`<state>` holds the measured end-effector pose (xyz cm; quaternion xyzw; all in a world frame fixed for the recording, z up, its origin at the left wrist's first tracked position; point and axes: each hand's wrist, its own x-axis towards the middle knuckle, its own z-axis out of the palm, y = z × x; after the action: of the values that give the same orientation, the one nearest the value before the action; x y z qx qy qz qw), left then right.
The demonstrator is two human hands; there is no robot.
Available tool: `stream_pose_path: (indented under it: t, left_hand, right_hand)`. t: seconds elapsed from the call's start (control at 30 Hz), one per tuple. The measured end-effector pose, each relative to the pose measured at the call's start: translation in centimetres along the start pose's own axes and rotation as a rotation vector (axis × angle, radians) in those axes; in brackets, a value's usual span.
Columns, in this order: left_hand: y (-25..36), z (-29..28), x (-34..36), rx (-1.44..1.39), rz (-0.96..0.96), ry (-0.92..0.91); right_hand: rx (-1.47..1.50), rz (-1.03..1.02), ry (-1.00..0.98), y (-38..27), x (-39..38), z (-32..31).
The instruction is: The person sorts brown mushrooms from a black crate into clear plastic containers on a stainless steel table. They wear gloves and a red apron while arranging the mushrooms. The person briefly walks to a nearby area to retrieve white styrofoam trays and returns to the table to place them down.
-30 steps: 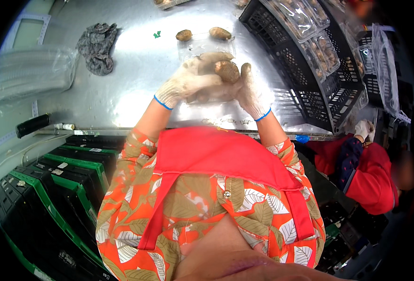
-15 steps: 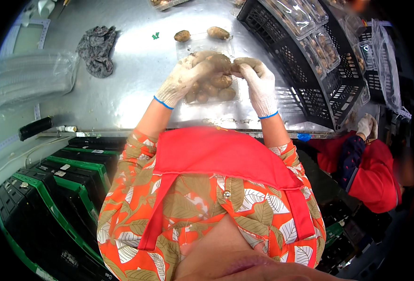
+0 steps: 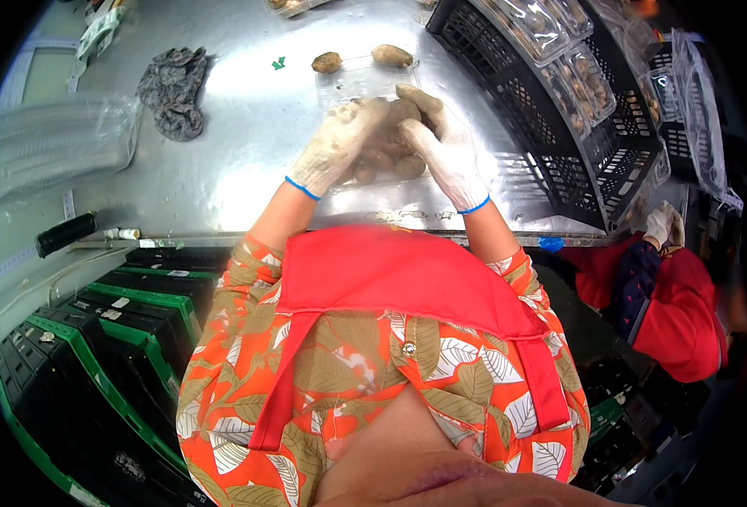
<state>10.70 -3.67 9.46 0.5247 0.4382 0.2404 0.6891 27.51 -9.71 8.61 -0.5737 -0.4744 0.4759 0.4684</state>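
Half a second ago the right hand [image 3: 443,145] was lifted off to the side, its fingertips pinched on something small at the left hand's edge; now it has come down so that both palms press together over the tray [image 3: 382,160]. The left hand [image 3: 339,144] has hardly shifted.

Head view — the only one. Both gloved hands lie flat and cupped on the brown tubers [image 3: 394,162] heaped in the clear tray, fingers curled down over the pile rather than apart. Whether either hand actually clamps a tuber I cannot tell; the gloves hide what is under them. The tray sits on the steel table [image 3: 238,160], just in front of the person's red apron.

Judging by how things lie, the tray looks nearly full — tubers show at its near edge and between the hands. Two loose tubers [image 3: 328,62] rest beyond it, beside what seems to be an open clear lid [image 3: 365,76], so the closing appears not yet done.

To the right, a black crate [image 3: 593,160] holds finished clear packs [image 3: 589,80], with bare space left at its near end. A grey rag [image 3: 173,89] lies far left on the table. At the right edge a co-worker in red has a gloved hand [image 3: 662,226] near the crate's corner.
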Motion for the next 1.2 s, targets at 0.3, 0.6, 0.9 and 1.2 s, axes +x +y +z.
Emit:
stream_pose_path:
  t: [0.3, 0.6, 0.9, 1.2]
  left_hand:
    - [-1.8, 1.0, 0.3, -0.063, 0.015, -0.057]
    - [-1.8, 0.6, 0.3, -0.044, 0.069, -0.118]
    - [-2.0, 1.3, 0.9, 0.009, 0.105, -0.093]
    - [-2.9, 1.3, 0.6, 0.127, 0.133, -0.027]
  right_hand:
    - [-0.010, -0.008, 0.137, -0.2, 0.7, 0.3]
    - [0.127, 0.103, 0.110, -0.9, 1.9, -1.4]
    - [0.180, -0.018, 0.080, 0.1, 0.5, 0.6]
    - [0.354, 0.126, 0.061, 0.0, 1.9, -0.9]
